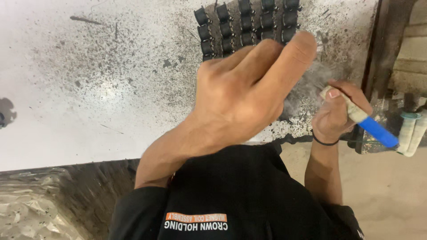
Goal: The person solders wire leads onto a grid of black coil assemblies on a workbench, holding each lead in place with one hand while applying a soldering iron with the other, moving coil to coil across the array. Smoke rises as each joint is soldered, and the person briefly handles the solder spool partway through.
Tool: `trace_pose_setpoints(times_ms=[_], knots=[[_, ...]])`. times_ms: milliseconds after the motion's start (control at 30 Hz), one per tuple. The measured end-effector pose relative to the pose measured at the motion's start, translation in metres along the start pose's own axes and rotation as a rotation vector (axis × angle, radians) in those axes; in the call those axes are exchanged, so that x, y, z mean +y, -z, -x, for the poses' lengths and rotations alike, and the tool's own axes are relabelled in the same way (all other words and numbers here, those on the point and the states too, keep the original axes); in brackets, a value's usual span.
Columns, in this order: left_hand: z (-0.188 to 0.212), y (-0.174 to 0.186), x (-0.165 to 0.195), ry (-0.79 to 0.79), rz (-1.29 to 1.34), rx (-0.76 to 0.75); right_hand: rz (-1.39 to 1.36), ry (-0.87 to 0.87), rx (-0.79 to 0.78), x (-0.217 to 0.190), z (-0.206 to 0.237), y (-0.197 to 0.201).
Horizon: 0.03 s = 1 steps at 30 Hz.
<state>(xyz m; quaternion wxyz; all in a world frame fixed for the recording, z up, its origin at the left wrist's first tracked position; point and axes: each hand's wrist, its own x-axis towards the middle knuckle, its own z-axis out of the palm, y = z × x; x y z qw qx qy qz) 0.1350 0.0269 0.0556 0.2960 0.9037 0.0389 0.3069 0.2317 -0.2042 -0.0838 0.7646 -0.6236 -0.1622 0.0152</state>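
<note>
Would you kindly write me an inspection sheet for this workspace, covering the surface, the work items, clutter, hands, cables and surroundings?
Surface: white table, heavily speckled with dark grime toward the right.
Work items: rows of small black parts lined up at the far edge; blue-handled tool with a pale taped shaft.
Clutter: dark smudges and specks; nothing loose seen.
Hands: left hand raised over the parts, fingers loosely curled, holding nothing visible; right hand gripping the tool, with a black band on the wrist.
Cables: nothing seen.
Surroundings: crinkled plastic sheet at lower left; brown post at right; tan floor.
</note>
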Motion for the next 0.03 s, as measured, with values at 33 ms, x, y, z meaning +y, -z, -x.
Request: trace_pose_setpoints(times_ms=[33], knots=[[-0.0166,0.0057,0.0138,-0.006,-0.004,0.006,-0.005,0.008,-0.002,-0.0053,-0.0072,-0.0008]])
